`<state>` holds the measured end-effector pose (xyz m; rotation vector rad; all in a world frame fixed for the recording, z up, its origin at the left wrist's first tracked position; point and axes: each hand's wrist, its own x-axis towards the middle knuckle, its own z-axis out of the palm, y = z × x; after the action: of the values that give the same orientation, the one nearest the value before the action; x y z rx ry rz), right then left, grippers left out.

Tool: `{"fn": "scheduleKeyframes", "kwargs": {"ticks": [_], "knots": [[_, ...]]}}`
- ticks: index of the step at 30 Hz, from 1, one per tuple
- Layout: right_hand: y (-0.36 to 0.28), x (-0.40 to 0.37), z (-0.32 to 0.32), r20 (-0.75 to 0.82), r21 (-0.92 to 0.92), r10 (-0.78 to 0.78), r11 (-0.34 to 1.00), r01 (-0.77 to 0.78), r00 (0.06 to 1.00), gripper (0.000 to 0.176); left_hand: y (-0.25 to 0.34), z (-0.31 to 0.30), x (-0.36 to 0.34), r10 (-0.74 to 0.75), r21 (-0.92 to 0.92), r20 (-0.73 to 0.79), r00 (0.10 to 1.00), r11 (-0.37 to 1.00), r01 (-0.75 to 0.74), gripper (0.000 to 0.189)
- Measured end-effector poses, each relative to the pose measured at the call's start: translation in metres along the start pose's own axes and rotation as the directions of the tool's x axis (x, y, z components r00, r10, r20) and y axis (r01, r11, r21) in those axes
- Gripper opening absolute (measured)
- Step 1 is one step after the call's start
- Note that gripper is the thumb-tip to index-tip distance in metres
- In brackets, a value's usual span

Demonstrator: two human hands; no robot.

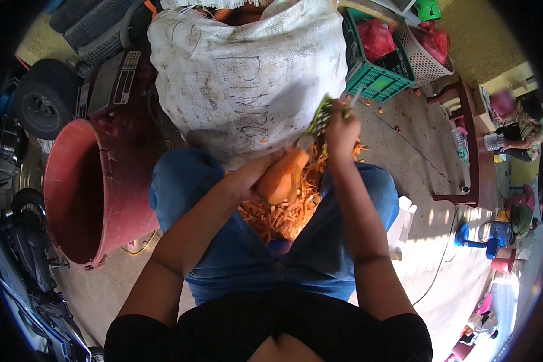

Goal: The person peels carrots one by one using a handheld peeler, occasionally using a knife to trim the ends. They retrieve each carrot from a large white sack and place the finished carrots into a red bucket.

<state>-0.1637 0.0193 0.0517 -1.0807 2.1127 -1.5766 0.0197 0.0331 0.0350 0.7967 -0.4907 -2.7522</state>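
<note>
My left hand (253,178) is wrapped round a thick, peeled-looking carrot (282,181), tilted with its narrower end up and to the right. Just beyond that end, my right hand (344,134) is closed on a green slotted tool (321,119). A thin pale tip sticks out above this fist; its exact shape is too small to make out. Below both hands, between my knees, lies a heap of orange peelings (286,218), partly hidden by the carrot.
A bulky white sack (241,78) stands right ahead. To the left are a red tub (102,199), a scale (116,81) and a wheel (40,99). A green crate (374,78) and white basket (417,57) stand at upper right. A person (522,133) sits far right, beyond a wooden frame (473,145).
</note>
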Motion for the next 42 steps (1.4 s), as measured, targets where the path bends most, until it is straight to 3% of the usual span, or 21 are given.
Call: {"fn": "scheduleKeyframes", "kwargs": {"ticks": [1,2,4,5,7,11,14,15,19,22,24,26,28,29,30,32,34,36,38,41,42], "knots": [[0.013,0.015,-0.003,-0.123,-0.175,-0.123,0.979,0.101,0.985,0.026,0.001,0.015,-0.013,0.043,0.163,0.143,0.989,0.984,-0.066,0.043],[0.03,0.029,-0.008,-0.169,-0.161,-0.139,0.981,0.112,0.976,0.027,0.0,0.013,-0.013,0.037,0.166,0.145,0.989,0.984,-0.062,0.043],[0.013,0.032,-0.021,-0.189,0.164,0.053,0.986,-0.022,0.981,0.028,-0.002,0.005,-0.01,0.032,0.187,0.023,0.999,0.982,-0.035,0.044],[0.012,0.03,-0.022,-0.185,0.159,0.051,0.987,-0.022,0.981,0.028,-0.003,0.001,-0.007,0.033,0.18,0.024,0.999,0.983,-0.037,0.044],[0.005,0.023,-0.017,-0.059,0.413,0.113,0.908,-0.079,0.992,0.03,0.003,-0.003,-0.001,0.057,0.074,-0.028,0.998,0.996,-0.055,0.044],[-0.028,-0.022,0.0,0.21,0.432,0.192,0.861,-0.267,0.959,0.029,0.01,0.009,-0.001,0.012,-0.038,-0.085,0.996,0.999,-0.015,0.042],[-0.038,-0.046,0.009,0.427,0.422,0.153,0.838,-0.346,0.891,0.029,0.004,-0.006,0.011,0.135,-0.211,-0.05,0.99,0.967,-0.142,0.036],[-0.036,-0.051,0.013,0.396,0.414,0.032,0.886,-0.21,0.918,0.029,0.005,-0.01,0.015,0.156,-0.264,-0.018,0.988,0.952,-0.155,0.034],[-0.039,-0.061,0.017,0.258,0.22,-0.115,0.974,0.058,0.959,0.027,-0.002,-0.017,0.019,0.223,-0.299,0.061,0.973,0.934,-0.195,0.032],[-0.034,-0.055,0.014,0.239,0.068,-0.068,0.996,0.054,0.969,0.026,0.001,-0.009,0.013,0.181,-0.27,0.06,0.982,0.95,-0.159,0.032],[-0.03,-0.043,0.013,0.111,0.095,-0.081,0.993,0.071,0.991,0.025,0.005,0.0,0.006,0.154,-0.234,0.066,0.986,0.963,-0.134,0.031],[-0.015,-0.014,0.004,-0.005,0.051,0.056,0.997,-0.056,0.998,0.026,0.0,0.007,0.0,0.006,0.071,-0.065,0.998,0.997,-0.001,0.032],[0.003,0.015,-0.007,-0.2,-0.068,-0.13,0.991,0.118,0.971,0.027,-0.011,0.026,-0.011,0.069,0.199,-0.077,0.995,0.978,-0.053,0.035],[0.008,0.023,-0.015,-0.19,-0.002,0.073,0.997,-0.075,0.979,0.028,-0.012,0.029,-0.012,0.072,0.264,-0.111,0.991,0.964,-0.041,0.037],[0.01,0.026,-0.018,-0.188,-0.004,0.07,0.997,-0.072,0.98,0.028,-0.013,0.03,-0.013,0.08,0.323,-0.145,0.986,0.946,-0.029,0.039],[0.013,0.029,-0.022,-0.212,0.258,0.072,0.966,-0.016,0.975,0.028,-0.008,0.011,0.0,0.121,0.249,-0.235,0.964,0.967,-0.06,0.04],[-0.001,0.013,-0.015,-0.149,0.379,0.098,0.925,-0.034,0.984,0.031,0.008,0.001,0.0,-0.029,-0.016,-0.074,0.997,0.999,0.028,0.038],[-0.02,-0.009,-0.004,0.074,0.418,0.202,0.883,-0.214,0.977,0.033,0.01,0.005,0.003,0.036,-0.095,-0.173,0.984,0.994,-0.053,0.035],[-0.04,-0.033,0.002,0.197,0.329,0.197,0.909,-0.254,0.961,0.035,0.003,-0.008,0.015,0.219,-0.137,-0.197,0.956,0.959,-0.248,0.034],[-0.03,-0.052,0.02,0.318,0.218,-0.094,0.976,0.024,0.943,0.033,-0.013,-0.045,0.037,0.258,-0.265,-0.158,0.953,0.919,-0.293,0.032],[-0.034,-0.058,0.022,0.333,0.169,-0.091,0.985,0.036,0.939,0.032,-0.011,-0.037,0.03,0.259,-0.265,-0.161,0.952,0.918,-0.294,0.032]]}}
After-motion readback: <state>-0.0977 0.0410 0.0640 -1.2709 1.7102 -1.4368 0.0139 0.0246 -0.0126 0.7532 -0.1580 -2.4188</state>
